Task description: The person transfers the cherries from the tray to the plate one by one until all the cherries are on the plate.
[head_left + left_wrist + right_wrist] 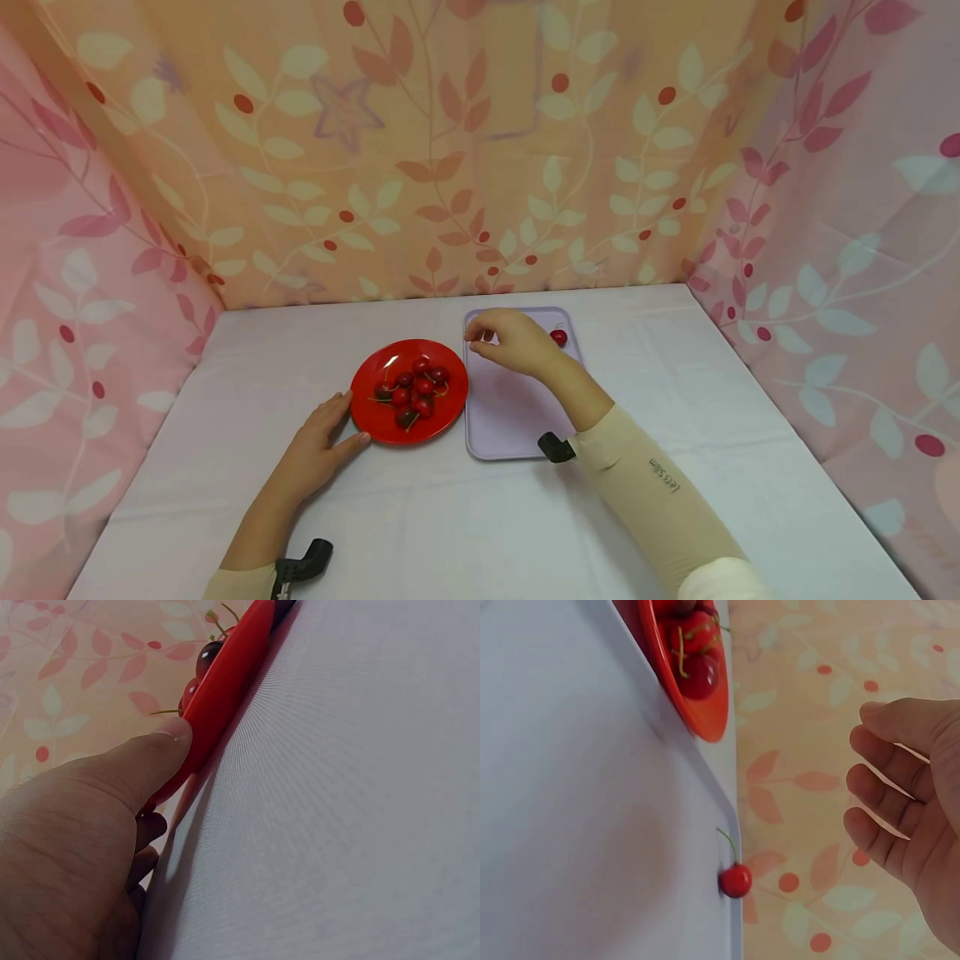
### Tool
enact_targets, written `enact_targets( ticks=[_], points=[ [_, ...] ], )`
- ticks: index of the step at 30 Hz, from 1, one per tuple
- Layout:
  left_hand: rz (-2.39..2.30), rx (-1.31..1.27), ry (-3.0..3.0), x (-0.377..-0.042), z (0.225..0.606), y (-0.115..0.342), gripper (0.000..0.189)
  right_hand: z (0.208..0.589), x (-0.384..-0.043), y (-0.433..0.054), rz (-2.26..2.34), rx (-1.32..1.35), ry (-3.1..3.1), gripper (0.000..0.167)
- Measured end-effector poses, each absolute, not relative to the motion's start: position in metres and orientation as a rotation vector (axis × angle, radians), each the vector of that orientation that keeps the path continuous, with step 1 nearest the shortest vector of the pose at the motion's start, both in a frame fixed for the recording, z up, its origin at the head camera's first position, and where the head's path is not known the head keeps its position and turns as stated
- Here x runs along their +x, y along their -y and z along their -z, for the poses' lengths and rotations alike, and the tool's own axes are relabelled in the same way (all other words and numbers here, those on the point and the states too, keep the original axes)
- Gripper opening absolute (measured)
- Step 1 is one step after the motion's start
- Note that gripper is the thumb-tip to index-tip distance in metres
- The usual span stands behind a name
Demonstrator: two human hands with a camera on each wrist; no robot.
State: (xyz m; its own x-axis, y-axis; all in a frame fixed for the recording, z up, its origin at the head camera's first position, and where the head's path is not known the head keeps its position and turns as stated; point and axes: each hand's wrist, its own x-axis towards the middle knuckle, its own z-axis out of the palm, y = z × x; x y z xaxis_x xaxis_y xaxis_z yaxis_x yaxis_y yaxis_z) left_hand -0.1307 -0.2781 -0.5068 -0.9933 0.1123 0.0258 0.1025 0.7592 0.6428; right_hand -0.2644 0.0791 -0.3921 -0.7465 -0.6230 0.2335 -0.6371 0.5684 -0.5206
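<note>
My left hand rests at the left side of a red plate, its thumb against the rim and the fingers spread along the edge. A pile of dark red cherries with stems lies on the plate. Above the far left part of a lilac tray hovers my right hand, fingers loosely bent and nothing between them in the right wrist view. A cherry sits near the tray's far right corner. In the right wrist view a cherry with a green stem lies by the tray's far edge.
Plate and tray stand side by side on a white-covered table. A leaf-patterned curtain rises behind the table, with pink curtains at both sides. Black wrist mounts stick out from both forearms.
</note>
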Motion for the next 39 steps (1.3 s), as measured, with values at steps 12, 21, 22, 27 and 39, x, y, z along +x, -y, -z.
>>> enact_targets(
  ticks=[12,21,22,27,39],
  points=[
    [-1.076,0.202,-2.938,-0.135,0.502,0.280,0.089,0.381,-0.282,-0.116,-0.843,1.072,2.729,0.012],
    [-1.081,0.211,-2.946,-0.135,0.505,0.281,0.089,0.404,-0.313,-0.154,-0.864,0.965,2.817,0.016],
    [-1.079,0.212,-2.946,-0.135,0.505,0.281,0.089,0.406,-0.316,-0.158,-0.892,0.933,2.835,0.017],
    [-1.068,0.208,-2.948,-0.135,0.505,0.282,0.090,0.420,-0.328,-0.176,-0.944,0.747,2.904,0.018],
    [-1.108,0.198,-2.926,-0.131,0.509,0.280,0.090,0.442,-0.348,-0.200,-0.931,0.605,2.986,0.025]
  ],
)
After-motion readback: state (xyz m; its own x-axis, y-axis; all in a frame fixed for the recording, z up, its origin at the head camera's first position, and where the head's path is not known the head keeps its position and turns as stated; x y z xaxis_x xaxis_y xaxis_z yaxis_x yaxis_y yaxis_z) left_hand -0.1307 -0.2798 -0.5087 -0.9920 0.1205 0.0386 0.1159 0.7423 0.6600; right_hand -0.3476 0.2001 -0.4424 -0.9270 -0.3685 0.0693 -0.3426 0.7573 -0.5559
